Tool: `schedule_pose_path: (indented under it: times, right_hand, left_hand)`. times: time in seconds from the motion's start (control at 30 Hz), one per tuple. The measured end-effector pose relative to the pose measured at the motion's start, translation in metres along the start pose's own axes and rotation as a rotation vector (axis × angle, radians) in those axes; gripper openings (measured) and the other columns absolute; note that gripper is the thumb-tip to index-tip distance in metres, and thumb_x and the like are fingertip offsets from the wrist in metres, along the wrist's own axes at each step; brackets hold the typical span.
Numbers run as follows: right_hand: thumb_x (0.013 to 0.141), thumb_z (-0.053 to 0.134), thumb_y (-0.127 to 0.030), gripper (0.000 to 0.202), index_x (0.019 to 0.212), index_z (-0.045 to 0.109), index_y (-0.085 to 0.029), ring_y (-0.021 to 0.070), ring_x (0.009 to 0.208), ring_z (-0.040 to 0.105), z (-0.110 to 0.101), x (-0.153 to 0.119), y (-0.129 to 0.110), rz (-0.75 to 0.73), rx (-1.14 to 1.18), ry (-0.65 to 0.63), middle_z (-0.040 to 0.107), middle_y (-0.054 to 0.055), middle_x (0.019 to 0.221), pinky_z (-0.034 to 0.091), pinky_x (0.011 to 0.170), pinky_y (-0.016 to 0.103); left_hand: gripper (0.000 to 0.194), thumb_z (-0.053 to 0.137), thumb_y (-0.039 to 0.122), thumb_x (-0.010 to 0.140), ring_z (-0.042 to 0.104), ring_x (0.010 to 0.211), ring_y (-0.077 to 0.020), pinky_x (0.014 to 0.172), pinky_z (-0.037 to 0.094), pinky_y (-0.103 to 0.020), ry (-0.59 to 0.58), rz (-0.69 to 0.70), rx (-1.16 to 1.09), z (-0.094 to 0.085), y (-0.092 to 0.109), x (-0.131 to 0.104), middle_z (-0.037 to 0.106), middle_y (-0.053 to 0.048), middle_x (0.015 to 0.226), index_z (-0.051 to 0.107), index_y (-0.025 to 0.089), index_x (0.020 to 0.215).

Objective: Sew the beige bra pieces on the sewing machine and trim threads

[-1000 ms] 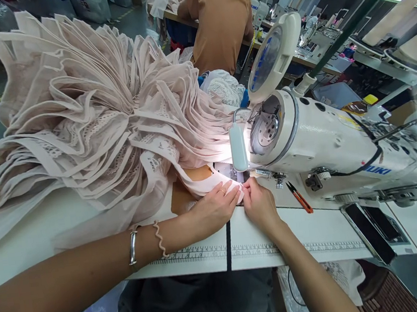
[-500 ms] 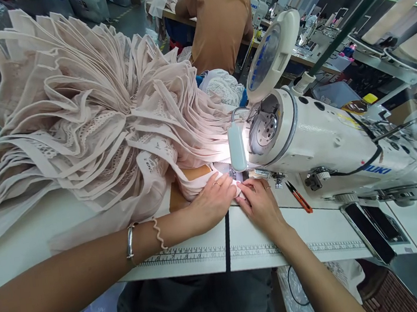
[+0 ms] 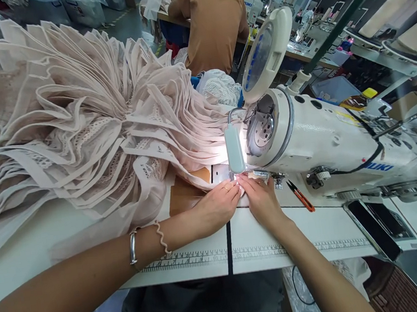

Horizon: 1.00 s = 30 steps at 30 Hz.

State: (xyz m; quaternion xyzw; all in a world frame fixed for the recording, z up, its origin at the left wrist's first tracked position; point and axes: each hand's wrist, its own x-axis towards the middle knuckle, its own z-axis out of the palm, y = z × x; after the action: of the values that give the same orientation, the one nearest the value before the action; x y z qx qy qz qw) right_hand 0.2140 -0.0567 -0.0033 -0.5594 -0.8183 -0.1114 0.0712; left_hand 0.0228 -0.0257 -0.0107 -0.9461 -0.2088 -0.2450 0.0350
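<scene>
Beneath the slim lamp point(image 3: 234, 149) at the head of the white sewing machine point(image 3: 315, 132), a pale pink fabric strip point(image 3: 196, 180) ends under the person's two hands, which almost meet. The left hand point(image 3: 218, 206) is closed, its bent fingers drawn together and grasping the strip's edge; a thin ring circles one finger. The right hand point(image 3: 263, 202) is partly curled, its fingertips reaching forward onto the fabric close to the needle area; its thumb is hard to make out, so I cannot tell whether it pinches the fabric or only presses it. A small bit of the cloth shows between the hands.

On the left wrist are a silver bracelet point(image 3: 132, 247) and a wavy beige band point(image 3: 161, 236). To the left, the strip leads toward a large fanned pile of pale, lace-trimmed fabric pieces point(image 3: 110, 102), which spreads across the white tabletop point(image 3: 323, 223). A brown patch point(image 3: 183, 197) lies between the pile and the left hand.

Right of the right hand, orange-handled thread snips point(image 3: 303, 199) lie just beside the machine, with a dark-screened smartphone point(image 3: 371, 229) farther right. A printed ruler point(image 3: 191, 260) runs along the near edge. Beyond, a co-worker in a brown shirt point(image 3: 213, 24) sits facing away.
</scene>
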Motion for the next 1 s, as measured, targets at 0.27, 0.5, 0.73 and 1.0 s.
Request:
schedule_pose_path:
  times: [0.27, 0.5, 0.73, 1.0]
  right_hand:
    - [0.086, 0.032, 0.002, 0.061, 0.136, 0.060, -0.017, 0.0248, 0.098, 0.065, 0.002, -0.001, 0.003, 0.037, 0.052, -0.015, 0.068, 0.008, 0.129, 0.048, 0.089, 0.042]
    - [0.085, 0.032, 0.002, 0.063, 0.136, 0.061, -0.023, 0.0282, 0.105, 0.061, 0.003, 0.000, 0.004, 0.072, 0.070, -0.024, 0.068, 0.009, 0.126, 0.044, 0.098, 0.050]
    - [0.086, 0.030, 0.002, 0.065, 0.139, 0.059, -0.024, 0.0316, 0.111, 0.058, 0.000, 0.002, 0.000, 0.117, 0.057, -0.096, 0.065, 0.012, 0.129, 0.039, 0.102, 0.057]
    - [0.088, 0.030, 0.000, 0.067, 0.144, 0.053, -0.028, 0.0317, 0.120, 0.053, -0.009, 0.008, -0.003, 0.194, 0.090, -0.257, 0.062, 0.012, 0.133, 0.035, 0.106, 0.056]
  left_hand:
    - [0.032, 0.037, 0.004, 0.097, 0.063, 0.119, -0.0243, 0.110, 0.044, -0.041, -0.005, -0.004, -0.050, 0.001, -0.002, 0.000, 0.068, -0.021, 0.120, 0.054, 0.002, 0.124]
    - [0.033, 0.033, 0.005, 0.098, 0.064, 0.118, -0.0236, 0.108, 0.046, -0.038, 0.007, 0.004, 0.027, 0.001, -0.004, 0.000, 0.069, -0.017, 0.121, 0.057, 0.004, 0.121]
    - [0.032, 0.034, 0.005, 0.099, 0.063, 0.117, -0.0246, 0.106, 0.046, -0.041, -0.008, -0.016, -0.003, 0.000, -0.007, 0.001, 0.068, -0.020, 0.121, 0.057, 0.002, 0.122]
    - [0.031, 0.033, 0.007, 0.101, 0.062, 0.110, -0.0239, 0.094, 0.049, -0.038, -0.058, -0.064, -0.019, -0.003, -0.008, 0.003, 0.068, -0.017, 0.115, 0.058, 0.005, 0.118]
